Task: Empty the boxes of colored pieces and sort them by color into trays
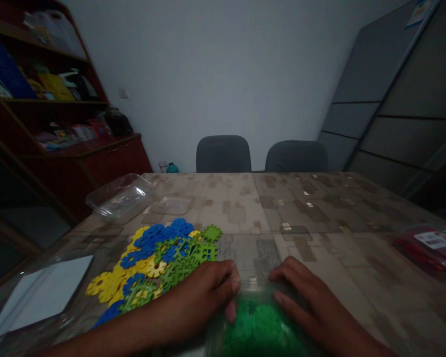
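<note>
In front of me, at the bottom of the view, is a clear plastic container (253,286) with bright green pieces (262,327) inside. My left hand (217,287) has its fingers curled and pinched at the container's far left corner. Bent around the far right corner is my right hand (301,297), thumb and fingers against the edge. Just left of my left hand lies a loose heap of flat notched plastic pieces: blue discs (163,235), yellow flower-shaped discs (113,282) and green squares (204,252). The container's near side is cut off by the frame.
A clear plastic tray (121,201) stands at the table's far left, with a clear lid (173,204) beside it. White paper (46,290) lies at the left, partly under clear plastic. A pack of red pieces (427,248) sits at the right edge. Two grey chairs (223,153) stand behind the table.
</note>
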Demonstrator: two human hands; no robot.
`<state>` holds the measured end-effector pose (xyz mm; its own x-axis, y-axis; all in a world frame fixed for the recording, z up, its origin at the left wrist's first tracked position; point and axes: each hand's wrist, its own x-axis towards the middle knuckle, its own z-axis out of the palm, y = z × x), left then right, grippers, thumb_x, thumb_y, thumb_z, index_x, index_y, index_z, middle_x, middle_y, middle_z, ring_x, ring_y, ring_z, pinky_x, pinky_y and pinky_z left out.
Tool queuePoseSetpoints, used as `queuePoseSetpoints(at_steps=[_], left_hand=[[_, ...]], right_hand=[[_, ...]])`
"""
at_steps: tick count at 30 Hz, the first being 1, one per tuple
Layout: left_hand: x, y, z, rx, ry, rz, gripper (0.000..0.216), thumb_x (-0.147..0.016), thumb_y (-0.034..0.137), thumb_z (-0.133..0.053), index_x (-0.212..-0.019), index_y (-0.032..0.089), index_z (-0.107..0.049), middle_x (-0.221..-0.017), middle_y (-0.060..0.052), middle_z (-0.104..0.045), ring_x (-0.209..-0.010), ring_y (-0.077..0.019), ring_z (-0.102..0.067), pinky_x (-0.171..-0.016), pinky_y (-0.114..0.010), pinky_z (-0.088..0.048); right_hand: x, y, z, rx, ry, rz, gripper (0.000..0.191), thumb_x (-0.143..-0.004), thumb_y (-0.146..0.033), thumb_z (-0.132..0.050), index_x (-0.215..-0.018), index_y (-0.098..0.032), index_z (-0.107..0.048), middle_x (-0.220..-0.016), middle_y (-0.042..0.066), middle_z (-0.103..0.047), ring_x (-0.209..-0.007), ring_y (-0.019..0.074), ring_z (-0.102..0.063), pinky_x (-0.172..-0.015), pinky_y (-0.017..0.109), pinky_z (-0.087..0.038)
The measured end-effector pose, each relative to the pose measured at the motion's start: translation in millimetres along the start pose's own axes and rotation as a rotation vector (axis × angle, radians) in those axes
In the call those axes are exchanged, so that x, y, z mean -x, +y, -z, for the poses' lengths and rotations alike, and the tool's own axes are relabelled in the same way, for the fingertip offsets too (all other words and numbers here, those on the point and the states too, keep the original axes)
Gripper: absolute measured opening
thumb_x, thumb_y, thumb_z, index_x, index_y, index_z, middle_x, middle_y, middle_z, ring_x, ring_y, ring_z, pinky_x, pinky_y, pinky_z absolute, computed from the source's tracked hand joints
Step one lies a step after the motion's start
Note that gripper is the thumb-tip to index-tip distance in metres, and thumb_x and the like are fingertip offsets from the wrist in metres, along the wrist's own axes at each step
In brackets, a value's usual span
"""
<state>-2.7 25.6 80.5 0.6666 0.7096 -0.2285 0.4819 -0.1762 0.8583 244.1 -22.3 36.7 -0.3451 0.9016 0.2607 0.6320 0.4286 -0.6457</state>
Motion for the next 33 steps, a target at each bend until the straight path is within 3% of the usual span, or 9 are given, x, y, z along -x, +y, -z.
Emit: queuePoseSetpoints(at_steps=[3, 7, 11, 14, 17, 20, 23, 29, 33], left_hand=[[-3.9, -4.8, -6.1, 0.156, 0.030, -0.009, 0.028, -0.097, 0.040, -0.046, -0.078, 0.021, -0.055, -0.071, -0.002, -0.067, -0.072, -0.0202, -0.060, -0.072, -0.031, -0.043], [-7.6, -19.2, -9.9, 0.258, 0.125, -0.028, 0.024, -0.093, 0.043, -0.047, -0.094, 0.020, -0.056, -0.066, 0.000, -0.066, -0.066, -0.0195, -0.059, -0.065, -0.029, -0.042], [-11.1, -24.6, -7.6, 0.344, 0.165, 0.012, 0.033, -0.090, 0.043, -0.053, -0.113, 0.019, -0.052, -0.065, 0.001, -0.067, -0.064, -0.0208, -0.060, -0.064, -0.030, -0.041], [-10.8, -19.6, -4.6, 0.387, 0.178, 0.036, 0.041, -0.089, 0.044, -0.056, -0.120, 0.019, -0.050, -0.067, 0.000, -0.068, -0.072, -0.0234, -0.063, -0.071, -0.033, -0.041], [-3.3, -18.6, 1.1, 0.464, 0.149, -0.002, 0.057, -0.089, 0.043, -0.062, -0.136, 0.018, -0.043, -0.083, -0.004, -0.072, -0.090, -0.0253, -0.064, -0.087, -0.037, -0.040], [8.0, -26.6, 8.1, 0.532, 0.021, -0.089, 0.078, -0.088, 0.040, -0.068, -0.150, 0.023, -0.025, -0.111, -0.009, -0.071, -0.109, -0.0268, -0.061, -0.097, -0.040, -0.037], [15.5, -34.3, 11.0, 0.578, -0.044, -0.096, 0.088, -0.086, 0.038, -0.072, -0.154, 0.030, -0.015, -0.128, -0.010, -0.064, -0.122, -0.0287, -0.056, -0.104, -0.044, -0.034], [22.1, -30.1, 8.7, 0.546, -0.039, -0.111, 0.099, -0.085, 0.030, -0.072, -0.158, 0.027, -0.006, -0.145, -0.016, -0.050, -0.138, -0.0309, -0.045, -0.115, -0.050, -0.029], [33.4, -25.8, 9.2, 0.199, 0.025, -0.117, 0.107, -0.082, 0.028, -0.079, -0.162, 0.030, -0.009, -0.144, -0.014, -0.055, -0.139, -0.0361, -0.044, -0.119, -0.056, -0.023]], right_hand=[[-10.1, -8.4, -10.8, 0.153, 0.054, 0.155, 0.021, -0.092, -0.024, -0.058, -0.112, -0.021, -0.063, -0.100, 0.008, -0.069, -0.091, 0.0245, -0.067, -0.077, 0.040, -0.058], [-8.3, -19.8, -26.4, 0.376, 0.165, 0.347, 0.038, -0.092, -0.035, -0.063, -0.125, -0.017, -0.060, -0.119, 0.015, -0.070, -0.106, 0.0310, -0.067, -0.088, 0.048, -0.057], [2.1, -25.5, -41.5, 0.517, 0.262, 0.387, 0.027, -0.096, -0.013, -0.056, -0.119, -0.024, -0.063, -0.119, 0.008, -0.073, -0.111, 0.0251, -0.067, -0.094, 0.043, -0.055], [5.6, -23.4, -47.6, 0.550, 0.309, 0.409, 0.024, -0.097, -0.011, -0.052, -0.111, -0.025, -0.065, -0.110, 0.006, -0.075, -0.106, 0.0219, -0.069, -0.095, 0.042, -0.054], [4.8, -15.9, -53.1, 0.531, 0.342, 0.474, 0.017, -0.102, -0.024, -0.049, -0.097, -0.024, -0.065, -0.093, 0.003, -0.074, -0.090, 0.0188, -0.070, -0.092, 0.039, -0.054], [-0.4, -7.1, -61.0, 0.509, 0.434, 0.530, 0.034, -0.104, -0.043, -0.042, -0.090, -0.022, -0.065, -0.082, 0.003, -0.070, -0.078, 0.0191, -0.066, -0.082, 0.037, -0.054], [-8.4, -3.2, -65.5, 0.514, 0.541, 0.566, 0.027, -0.103, -0.036, -0.046, -0.087, -0.022, -0.064, -0.078, 0.003, -0.068, -0.073, 0.0181, -0.062, -0.080, 0.036, -0.050], [-15.1, -2.7, -49.4, 0.482, 0.374, 0.624, 0.051, -0.103, -0.059, -0.036, -0.085, -0.021, -0.063, -0.073, 0.003, -0.065, -0.071, 0.0186, -0.058, -0.072, 0.035, -0.049], [-14.7, 3.1, -36.7, 0.425, 0.334, 0.645, 0.039, -0.105, -0.048, -0.042, -0.089, -0.020, -0.063, -0.075, 0.003, -0.064, -0.071, 0.0177, -0.055, -0.073, 0.034, -0.048]])
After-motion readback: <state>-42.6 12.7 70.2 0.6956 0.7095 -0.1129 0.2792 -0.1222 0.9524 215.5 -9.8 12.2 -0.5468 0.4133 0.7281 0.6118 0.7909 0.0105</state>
